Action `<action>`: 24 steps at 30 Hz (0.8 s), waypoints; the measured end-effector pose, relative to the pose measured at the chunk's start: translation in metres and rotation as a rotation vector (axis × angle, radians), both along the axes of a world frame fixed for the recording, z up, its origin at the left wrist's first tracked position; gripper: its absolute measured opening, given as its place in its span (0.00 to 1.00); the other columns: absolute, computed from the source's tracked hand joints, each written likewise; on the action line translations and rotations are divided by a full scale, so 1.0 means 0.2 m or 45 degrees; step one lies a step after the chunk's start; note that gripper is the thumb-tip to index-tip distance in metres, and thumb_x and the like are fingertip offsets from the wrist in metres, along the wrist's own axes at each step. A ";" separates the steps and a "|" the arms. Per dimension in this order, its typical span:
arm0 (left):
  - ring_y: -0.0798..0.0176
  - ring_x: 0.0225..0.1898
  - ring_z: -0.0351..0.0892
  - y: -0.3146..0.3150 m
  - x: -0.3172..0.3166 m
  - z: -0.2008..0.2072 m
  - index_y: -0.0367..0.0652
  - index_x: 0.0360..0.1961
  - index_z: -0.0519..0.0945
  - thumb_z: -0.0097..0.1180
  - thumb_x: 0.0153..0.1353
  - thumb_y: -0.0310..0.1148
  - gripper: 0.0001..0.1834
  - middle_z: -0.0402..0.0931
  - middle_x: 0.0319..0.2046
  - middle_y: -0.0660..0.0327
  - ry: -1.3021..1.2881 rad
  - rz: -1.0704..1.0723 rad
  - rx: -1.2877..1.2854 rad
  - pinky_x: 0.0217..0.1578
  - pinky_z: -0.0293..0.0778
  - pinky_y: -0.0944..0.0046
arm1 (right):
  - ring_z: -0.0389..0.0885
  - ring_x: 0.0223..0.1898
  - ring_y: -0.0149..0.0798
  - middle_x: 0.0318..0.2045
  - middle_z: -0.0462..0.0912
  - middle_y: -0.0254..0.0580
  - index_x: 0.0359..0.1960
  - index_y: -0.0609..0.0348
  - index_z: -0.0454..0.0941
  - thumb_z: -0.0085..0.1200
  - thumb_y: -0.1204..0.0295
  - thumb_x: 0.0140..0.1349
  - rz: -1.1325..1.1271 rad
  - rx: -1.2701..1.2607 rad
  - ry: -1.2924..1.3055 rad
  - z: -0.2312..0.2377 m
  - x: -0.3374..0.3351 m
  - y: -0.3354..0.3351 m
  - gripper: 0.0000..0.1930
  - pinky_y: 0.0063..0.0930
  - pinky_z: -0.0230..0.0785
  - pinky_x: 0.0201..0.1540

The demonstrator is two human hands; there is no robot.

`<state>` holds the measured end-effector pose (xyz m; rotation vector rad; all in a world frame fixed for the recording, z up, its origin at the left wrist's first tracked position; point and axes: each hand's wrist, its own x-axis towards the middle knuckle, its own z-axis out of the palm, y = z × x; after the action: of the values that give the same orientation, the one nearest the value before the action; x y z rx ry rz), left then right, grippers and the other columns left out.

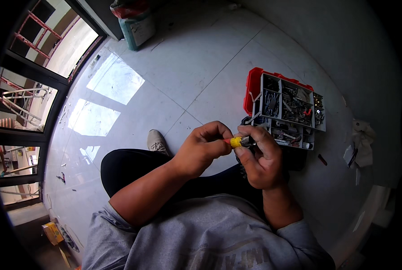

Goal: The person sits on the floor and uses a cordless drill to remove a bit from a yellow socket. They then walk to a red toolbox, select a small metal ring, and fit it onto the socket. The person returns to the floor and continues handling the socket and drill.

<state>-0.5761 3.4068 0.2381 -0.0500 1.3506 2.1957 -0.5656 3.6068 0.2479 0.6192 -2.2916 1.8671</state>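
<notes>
A small piece with a red tip, a yellow band and a dark, shiny end [235,142] is held between my two hands, in front of my chest. Its exact kind I cannot make out. My left hand [203,148] pinches the red tip between thumb and curled fingers. Thumb and forefinger of my right hand [265,162] close around the yellow band and the dark end from the other side. Just past my right hand lies an opened organizer case [254,87] with red edges and grey compartments. Screws, bolts and other small metal parts fill several of them.
Pale floor tiles [174,81] surround my bent legs. A teal and red container [135,29] stands at the far left by the glass door frame [59,81]. On the right lie a dark stick-like piece [322,159] and a crumpled cloth or bag [363,141] near the wall.
</notes>
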 end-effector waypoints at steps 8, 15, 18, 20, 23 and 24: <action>0.67 0.34 0.80 0.01 -0.01 0.04 0.39 0.43 0.78 0.65 0.64 0.31 0.11 0.81 0.35 0.60 -0.028 -0.102 -0.219 0.38 0.76 0.65 | 0.82 0.42 0.30 0.46 0.83 0.46 0.67 0.65 0.71 0.63 0.71 0.67 0.069 -0.133 -0.160 -0.06 -0.02 0.10 0.28 0.28 0.77 0.48; 0.59 0.33 0.84 0.04 0.02 0.08 0.41 0.47 0.70 0.56 0.67 0.43 0.18 0.80 0.32 0.53 0.061 0.095 -0.322 0.34 0.84 0.59 | 0.75 0.25 0.24 0.22 0.77 0.29 0.37 0.59 0.81 0.57 0.64 0.72 -0.699 0.009 -0.399 -0.57 0.08 0.74 0.11 0.23 0.69 0.29; 0.59 0.32 0.83 0.03 0.02 0.04 0.39 0.49 0.73 0.58 0.68 0.46 0.21 0.80 0.32 0.54 0.054 0.126 -0.310 0.36 0.83 0.60 | 0.72 0.23 0.23 0.21 0.74 0.29 0.36 0.59 0.81 0.58 0.62 0.71 -1.223 -0.127 -0.714 -0.95 0.16 1.17 0.12 0.25 0.66 0.27; 0.60 0.31 0.82 0.06 0.01 0.02 0.38 0.50 0.74 0.59 0.68 0.47 0.22 0.80 0.32 0.55 0.044 0.117 -0.330 0.37 0.82 0.60 | 0.82 0.31 0.44 0.27 0.83 0.45 0.40 0.61 0.82 0.57 0.64 0.69 -1.446 0.436 -0.740 -1.36 0.30 1.49 0.12 0.41 0.76 0.39; 0.60 0.31 0.82 0.03 0.02 -0.02 0.37 0.50 0.76 0.59 0.68 0.48 0.23 0.80 0.31 0.56 -0.016 0.097 -0.373 0.38 0.80 0.61 | 0.85 0.35 0.56 0.32 0.86 0.53 0.43 0.59 0.84 0.55 0.64 0.68 -1.288 0.948 -0.825 -1.53 0.35 1.57 0.12 0.46 0.78 0.44; 0.61 0.31 0.82 0.04 0.02 -0.04 0.37 0.49 0.76 0.59 0.68 0.47 0.22 0.79 0.29 0.57 -0.031 0.107 -0.354 0.36 0.80 0.62 | 0.84 0.45 0.61 0.42 0.87 0.57 0.48 0.57 0.84 0.52 0.67 0.67 -1.189 0.990 -0.907 -1.54 0.34 1.58 0.13 0.49 0.77 0.51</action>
<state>-0.5713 3.4153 0.2308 -0.2394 1.6573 2.0512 -0.4982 3.9230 -0.0592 -1.1044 -2.8628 0.7609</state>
